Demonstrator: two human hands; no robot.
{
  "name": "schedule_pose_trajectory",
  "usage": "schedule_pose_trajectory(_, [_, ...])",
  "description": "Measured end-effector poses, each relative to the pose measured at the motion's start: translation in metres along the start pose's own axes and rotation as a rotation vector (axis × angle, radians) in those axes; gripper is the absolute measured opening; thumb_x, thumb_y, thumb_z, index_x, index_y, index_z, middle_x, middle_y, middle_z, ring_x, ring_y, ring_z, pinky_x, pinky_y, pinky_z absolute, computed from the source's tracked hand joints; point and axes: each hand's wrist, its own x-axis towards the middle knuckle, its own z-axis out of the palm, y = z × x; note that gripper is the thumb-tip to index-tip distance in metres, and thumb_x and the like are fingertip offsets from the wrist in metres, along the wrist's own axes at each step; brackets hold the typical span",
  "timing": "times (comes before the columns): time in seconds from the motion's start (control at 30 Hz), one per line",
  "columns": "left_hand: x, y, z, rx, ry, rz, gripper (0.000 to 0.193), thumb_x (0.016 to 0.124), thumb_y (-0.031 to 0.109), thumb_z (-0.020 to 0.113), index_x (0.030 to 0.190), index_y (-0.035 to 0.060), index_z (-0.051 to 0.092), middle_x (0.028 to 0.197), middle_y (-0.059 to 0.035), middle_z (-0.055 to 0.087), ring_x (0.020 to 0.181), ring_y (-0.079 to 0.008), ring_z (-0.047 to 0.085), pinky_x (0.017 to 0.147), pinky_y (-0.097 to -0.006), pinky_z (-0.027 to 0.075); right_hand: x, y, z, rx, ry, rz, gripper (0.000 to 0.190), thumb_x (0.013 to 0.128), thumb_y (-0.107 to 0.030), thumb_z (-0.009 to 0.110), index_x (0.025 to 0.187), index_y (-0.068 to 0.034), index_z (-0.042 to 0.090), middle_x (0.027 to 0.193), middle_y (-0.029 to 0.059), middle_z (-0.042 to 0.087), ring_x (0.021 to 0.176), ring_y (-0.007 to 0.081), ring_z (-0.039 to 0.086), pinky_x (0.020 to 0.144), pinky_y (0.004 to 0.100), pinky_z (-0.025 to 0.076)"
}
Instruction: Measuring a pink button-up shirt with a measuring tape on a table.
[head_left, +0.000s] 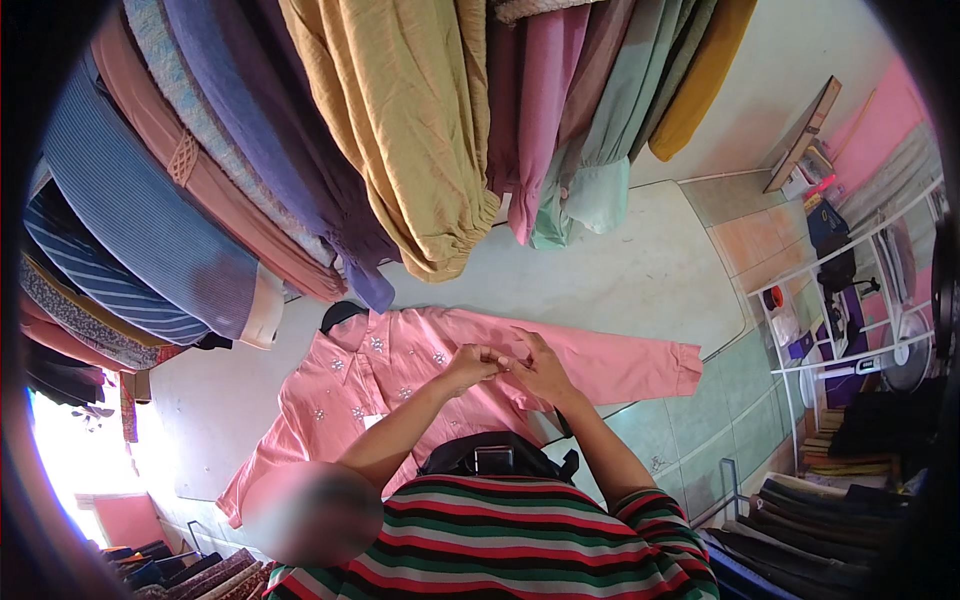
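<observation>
A pink long-sleeved shirt (300, 420) with a pointed collar and sparkly flower-shaped decorations lies spread on a pale, flat board. Part of a black hanger (343, 310) shows at its collar. My left hand (472, 367) and my right hand (541, 371) meet above the shirt, near the base of the sleeve that stretches to the right. The fingertips of both hands are close together or touching. Whether something small is pinched between them cannot be told. A small white tag (373, 421) shows on the shirt front beside my left forearm.
Many garments hang close overhead, among them a yellow one (420, 150) and a blue ribbed one (150, 195). To the right stand a white wire rack (787, 370) and a fan (905, 352). Folded dark clothes (810, 525) lie at lower right. A black waist bag (495, 457) sits at my waist.
</observation>
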Motion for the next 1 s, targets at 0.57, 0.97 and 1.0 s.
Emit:
schedule_pose_trajectory(0.57, [0.052, 0.013, -0.087, 1.005, 0.748, -0.07, 0.008, 0.066, 0.03, 0.063, 0.071, 0.0228, 0.064, 0.076, 0.0058, 0.064, 0.082, -0.0163, 0.057, 0.083, -0.0444, 0.03, -0.001, 0.061, -0.059, -0.242, 0.162, 0.339, 0.025, 0.071, -0.026, 0.06, 0.077, -0.003, 0.062, 0.078, 0.0133, 0.061, 0.07, 0.0268, 0.059, 0.064, 0.0348, 0.047])
schedule_pose_trajectory(0.97, [0.06, -0.002, -0.098, 1.155, 0.636, 0.0, 0.014, 0.068, 0.025, 0.064, 0.082, 0.0272, 0.063, 0.081, 0.0068, 0.064, 0.089, -0.0126, 0.056, 0.091, -0.0453, 0.024, 0.0, 0.071, -0.048, -0.369, 0.22, 0.286, 0.024, 0.069, -0.025, 0.062, 0.079, -0.004, 0.062, 0.077, 0.0121, 0.06, 0.071, 0.027, 0.059, 0.064, 0.035, 0.047])
schedule_pose_trajectory(1.0, [0.056, 0.002, -0.099, 1.154, 0.643, -0.001, 0.014, 0.068, 0.025, 0.064, 0.082, 0.0272, 0.063, 0.081, 0.0068, 0.064, 0.089, -0.0126, 0.056, 0.091, -0.0453, 0.024, 0.002, 0.068, -0.046, -0.38, 0.233, 0.262, 0.024, 0.069, -0.026, 0.062, 0.078, -0.004, 0.062, 0.076, 0.012, 0.059, 0.071, 0.0272, 0.058, 0.063, 0.0351, 0.047])
